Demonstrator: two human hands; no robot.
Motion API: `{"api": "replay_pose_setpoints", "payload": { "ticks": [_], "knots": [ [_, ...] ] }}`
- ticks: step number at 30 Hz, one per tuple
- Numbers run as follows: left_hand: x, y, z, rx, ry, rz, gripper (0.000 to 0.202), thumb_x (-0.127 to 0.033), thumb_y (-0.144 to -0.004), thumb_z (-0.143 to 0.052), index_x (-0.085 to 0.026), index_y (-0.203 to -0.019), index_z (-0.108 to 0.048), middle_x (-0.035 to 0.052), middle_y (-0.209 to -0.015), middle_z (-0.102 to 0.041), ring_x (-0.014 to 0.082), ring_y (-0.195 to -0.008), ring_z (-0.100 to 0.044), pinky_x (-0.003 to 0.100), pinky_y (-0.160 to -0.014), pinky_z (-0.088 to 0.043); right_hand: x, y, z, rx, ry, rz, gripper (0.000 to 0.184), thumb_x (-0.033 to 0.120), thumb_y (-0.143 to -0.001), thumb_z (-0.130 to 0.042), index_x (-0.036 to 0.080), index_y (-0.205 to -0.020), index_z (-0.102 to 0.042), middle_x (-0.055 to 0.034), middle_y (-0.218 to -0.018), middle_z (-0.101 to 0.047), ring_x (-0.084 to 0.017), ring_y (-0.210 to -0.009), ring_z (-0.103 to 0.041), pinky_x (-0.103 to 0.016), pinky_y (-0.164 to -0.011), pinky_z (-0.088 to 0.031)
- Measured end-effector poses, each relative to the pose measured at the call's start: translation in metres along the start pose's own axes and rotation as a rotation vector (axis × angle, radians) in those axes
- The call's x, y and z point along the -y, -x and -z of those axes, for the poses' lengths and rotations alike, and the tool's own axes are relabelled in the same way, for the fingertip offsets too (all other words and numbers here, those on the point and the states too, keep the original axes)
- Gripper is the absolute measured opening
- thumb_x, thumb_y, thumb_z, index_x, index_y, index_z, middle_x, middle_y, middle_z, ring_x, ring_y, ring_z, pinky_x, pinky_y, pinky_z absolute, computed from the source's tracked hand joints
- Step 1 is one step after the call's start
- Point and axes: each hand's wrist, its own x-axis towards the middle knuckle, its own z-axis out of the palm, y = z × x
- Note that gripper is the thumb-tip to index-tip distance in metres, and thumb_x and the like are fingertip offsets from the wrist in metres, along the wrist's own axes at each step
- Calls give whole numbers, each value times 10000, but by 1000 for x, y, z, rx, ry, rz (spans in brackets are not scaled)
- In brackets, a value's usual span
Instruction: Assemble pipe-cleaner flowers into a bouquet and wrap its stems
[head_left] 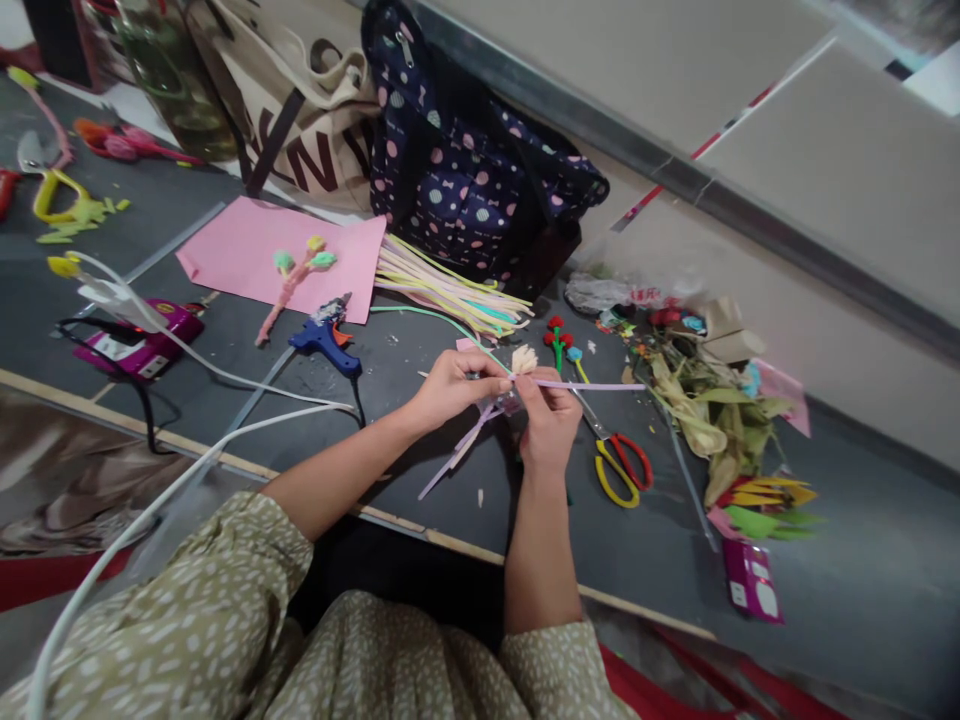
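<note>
Close together above the table, my left hand (459, 385) and my right hand (550, 420) are both closed in a pinch on a lilac pipe cleaner (600, 386). Its free end sticks out to the right. A cream fluffy tuft (524, 358) stands just above my fingertips. How it joins the pipe cleaner is hidden by my fingers. Below the hands, more lilac strips (457, 458) slant down to the left. Scissors (619, 465) with red and yellow handles lie beside my right hand, near a red pipe-cleaner flower (556, 332) with a green stem.
A blue glue gun (328, 340) lies left, its white cable (255, 385) crossing the table. Loose pipe cleaners (457, 290) and pink paper (240, 245) lie behind. A dotted bag (469, 160) stands at the back. Scraps and dried leaves (697, 400) pile up right.
</note>
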Motion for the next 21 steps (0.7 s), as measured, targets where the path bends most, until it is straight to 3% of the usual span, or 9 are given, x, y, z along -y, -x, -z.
{"api": "replay_pose_setpoints", "payload": {
  "ticks": [6, 12, 16, 18, 21],
  "knots": [
    [3, 3, -2, 38, 219, 184, 299, -385, -652, -820, -121, -749, -721, -7, -618, -602, 67, -537, -482, 208, -515, -345, 0, 0, 1, 27, -106, -62, 118, 248, -752, -738, 193, -695, -651, 30, -765, -584, -117, -718, -542, -265, -694, -431],
    [5, 3, -2, 126, 376, 279, 283, -346, -627, -842, -119, -729, -708, 13, -664, -645, 80, -603, -552, 212, -592, -411, -2, 0, 1, 66, -226, -156, 95, 241, -722, -762, 191, -708, -683, 21, -751, -596, -124, -695, -551, -279, -684, -447],
    [7, 1, -3, 155, 380, 361, 319, -380, -633, -833, -113, -708, -676, 18, -666, -649, 78, -586, -549, 214, -586, -395, -2, -1, 1, 44, -147, -64, 98, 229, -742, -749, 185, -699, -674, 20, -762, -600, -126, -713, -565, -279, -690, -450],
    [8, 0, -4, 132, 303, 328, 327, -403, -664, -808, -116, -729, -667, 10, -666, -636, 75, -574, -528, 218, -577, -380, -2, -2, 3, 7, -39, 21, 100, 236, -754, -743, 184, -707, -672, 15, -771, -608, -134, -741, -577, -286, -716, -456],
    [6, 0, -5, 55, 45, 140, 295, -399, -717, -766, -133, -805, -671, 7, -714, -636, 99, -637, -538, 245, -641, -409, -2, -3, 5, -32, 125, 91, 108, 270, -771, -734, 185, -736, -678, 7, -778, -612, -148, -764, -589, -306, -750, -465]
  ]
}}
